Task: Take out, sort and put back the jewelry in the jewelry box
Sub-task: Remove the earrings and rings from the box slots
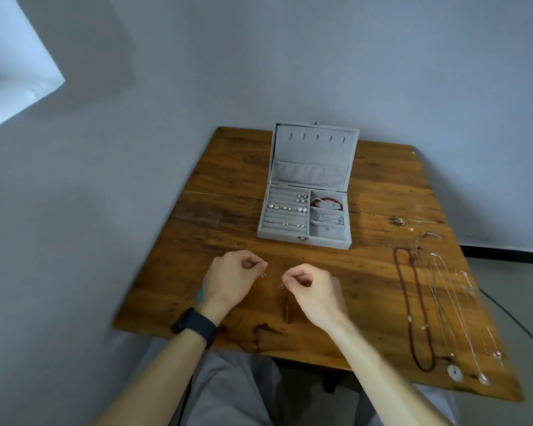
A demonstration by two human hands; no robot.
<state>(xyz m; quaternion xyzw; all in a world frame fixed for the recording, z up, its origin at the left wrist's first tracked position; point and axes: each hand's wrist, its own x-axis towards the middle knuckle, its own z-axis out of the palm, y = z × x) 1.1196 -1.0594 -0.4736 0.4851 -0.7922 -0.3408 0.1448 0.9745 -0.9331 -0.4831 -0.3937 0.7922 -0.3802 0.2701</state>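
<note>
A grey jewelry box [305, 238] stands open at the middle of the wooden table [234, 179], lid upright. Its left half holds rows of pearl earrings [302, 198] and small studs; its right compartments hold a red bead bracelet [328, 202] and a silver bracelet [328, 219]. My left hand [231, 279] pinches a small silver piece [262, 275] between thumb and forefinger, just above the table in front of the box. My right hand [313, 287] pinches another small silver piece [280, 285]. Whether a thin chain joins the two pieces is too fine to see.
Several necklaces lie stretched out on the table's right side: a dark red cord with a white ring pendant [453, 372] and thin silver chains [450, 302]. Small loose pieces [397, 222] lie behind them. A wall runs along the table's left edge.
</note>
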